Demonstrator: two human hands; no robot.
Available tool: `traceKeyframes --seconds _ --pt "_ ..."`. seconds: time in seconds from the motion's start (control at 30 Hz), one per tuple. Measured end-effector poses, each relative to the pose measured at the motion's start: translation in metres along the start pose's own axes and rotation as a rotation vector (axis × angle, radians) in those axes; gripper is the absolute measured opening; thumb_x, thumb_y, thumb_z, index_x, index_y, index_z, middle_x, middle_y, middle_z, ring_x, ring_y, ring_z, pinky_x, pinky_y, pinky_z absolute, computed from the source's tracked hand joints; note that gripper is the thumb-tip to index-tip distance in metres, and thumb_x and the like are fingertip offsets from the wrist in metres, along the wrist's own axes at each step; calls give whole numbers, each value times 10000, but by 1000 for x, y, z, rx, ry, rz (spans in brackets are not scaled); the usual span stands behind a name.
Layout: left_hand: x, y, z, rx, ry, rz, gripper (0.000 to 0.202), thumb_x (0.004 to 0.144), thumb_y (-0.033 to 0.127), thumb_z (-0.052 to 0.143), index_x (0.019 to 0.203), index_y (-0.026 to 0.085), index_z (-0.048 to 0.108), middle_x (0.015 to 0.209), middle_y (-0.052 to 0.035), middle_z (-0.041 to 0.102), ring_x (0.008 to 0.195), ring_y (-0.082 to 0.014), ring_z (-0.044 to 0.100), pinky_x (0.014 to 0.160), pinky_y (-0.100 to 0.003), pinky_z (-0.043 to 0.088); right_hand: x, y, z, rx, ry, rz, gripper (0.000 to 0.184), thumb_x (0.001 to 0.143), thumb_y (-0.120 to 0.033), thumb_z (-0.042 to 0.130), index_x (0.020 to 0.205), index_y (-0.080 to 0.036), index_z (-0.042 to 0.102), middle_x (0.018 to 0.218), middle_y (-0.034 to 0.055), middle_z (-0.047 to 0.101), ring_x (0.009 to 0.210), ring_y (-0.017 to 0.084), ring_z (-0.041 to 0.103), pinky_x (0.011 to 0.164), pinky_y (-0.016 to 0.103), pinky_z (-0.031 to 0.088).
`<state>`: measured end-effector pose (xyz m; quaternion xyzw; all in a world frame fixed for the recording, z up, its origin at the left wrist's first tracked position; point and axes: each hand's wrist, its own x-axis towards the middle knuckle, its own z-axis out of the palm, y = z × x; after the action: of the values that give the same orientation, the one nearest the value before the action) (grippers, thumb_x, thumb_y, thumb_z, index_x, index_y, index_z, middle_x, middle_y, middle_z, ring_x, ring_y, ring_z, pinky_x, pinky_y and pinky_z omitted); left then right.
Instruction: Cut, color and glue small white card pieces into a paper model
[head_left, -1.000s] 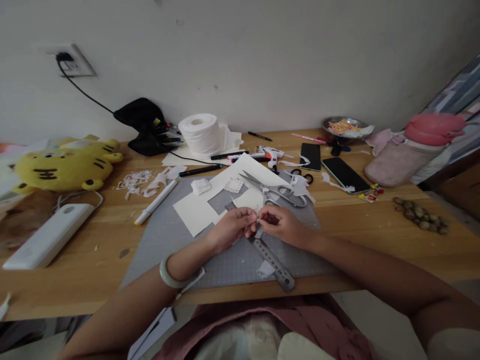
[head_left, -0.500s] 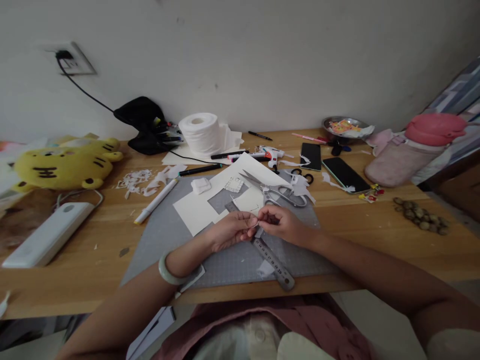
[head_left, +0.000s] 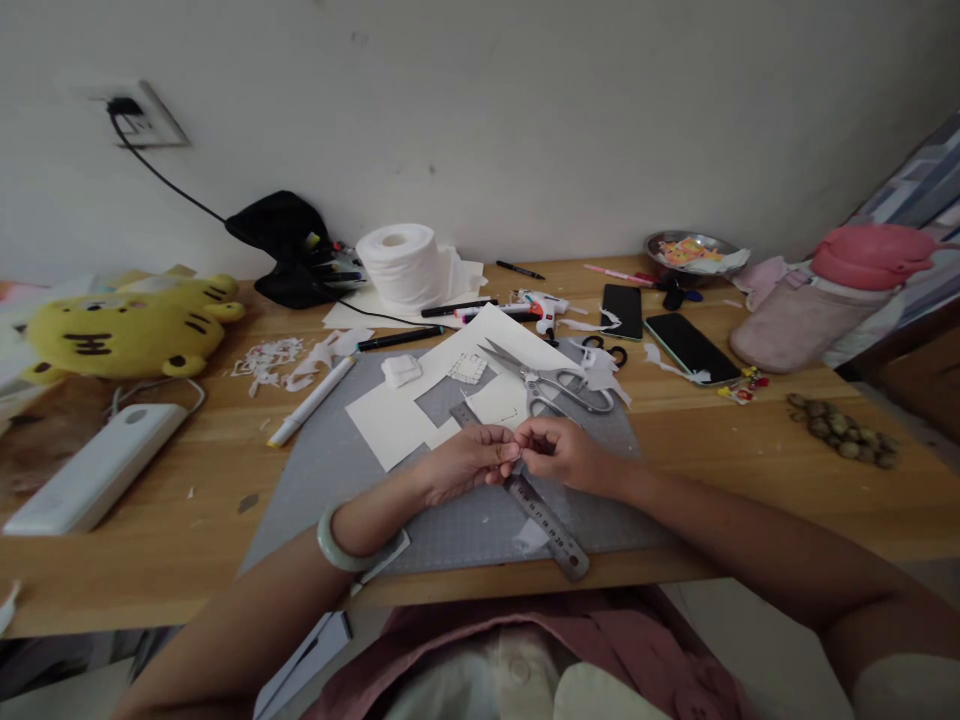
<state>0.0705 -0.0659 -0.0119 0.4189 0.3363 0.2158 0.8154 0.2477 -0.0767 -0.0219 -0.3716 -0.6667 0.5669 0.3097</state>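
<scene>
My left hand [head_left: 471,464] and my right hand [head_left: 556,452] meet over the grey cutting mat [head_left: 330,520], fingertips pinched together. Between them is a tiny whitish piece, mostly hidden by the fingers, whose kind I cannot make out. Beneath the hands a steel ruler [head_left: 546,528] lies slantwise, its near end over the mat's front edge. Just beyond the hands are cut cream paper [head_left: 384,422], a small paper piece with a scalloped edge [head_left: 468,368], a folded white wad [head_left: 402,371] and metal scissors [head_left: 559,385] with their blades slightly apart.
Around the mat lie a white marker [head_left: 312,402], paper scraps [head_left: 270,362], a toilet roll [head_left: 399,268], a glue gun [head_left: 546,308] and two phones [head_left: 691,348]. A yellow plush toy [head_left: 127,330] and a white power bank [head_left: 97,468] are leftward; a pink-lidded bottle [head_left: 825,305] stands right.
Both hands stay together over the mat. The fingertips have shifted slightly, with the right fingers turned a little further down over the small piece. Nothing else has visibly moved.
</scene>
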Motion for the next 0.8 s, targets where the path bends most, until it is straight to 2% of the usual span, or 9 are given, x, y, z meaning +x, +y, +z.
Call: traceKeyframes --seconds 0.2,0.33,0.53,0.8 --pt "1 0 3 132 100 107 421 611 467 784 712 121 567 576 29 550 477 -49 416 466 -189 265 0 -5 0 12 33 24 73 709 -245 548 700 -177 522 606 -32 531 531 85 400 506 210 329" --pt "0 2 4 260 168 177 401 642 488 741 722 138 563 577 31 558 490 -65 448 503 -201 320 1 -3 -1 -9 78 30 62 703 -237 544 688 -180 525 583 -45 482 529 86 383 491 209 296" --pt "-3 6 5 360 173 211 374 657 477 723 726 146 561 568 40 548 479 -64 445 481 -197 323 3 -2 -1 -30 89 33 77 702 -246 543 669 -184 510 569 -54 442 525 86 356 483 213 274" --pt "-2 2 4 364 194 271 357 721 485 664 753 152 538 590 32 544 506 -76 461 514 -201 364 2 -2 -2 -1 65 33 92 722 -268 531 699 -181 515 591 -48 448 538 89 375 500 222 282"
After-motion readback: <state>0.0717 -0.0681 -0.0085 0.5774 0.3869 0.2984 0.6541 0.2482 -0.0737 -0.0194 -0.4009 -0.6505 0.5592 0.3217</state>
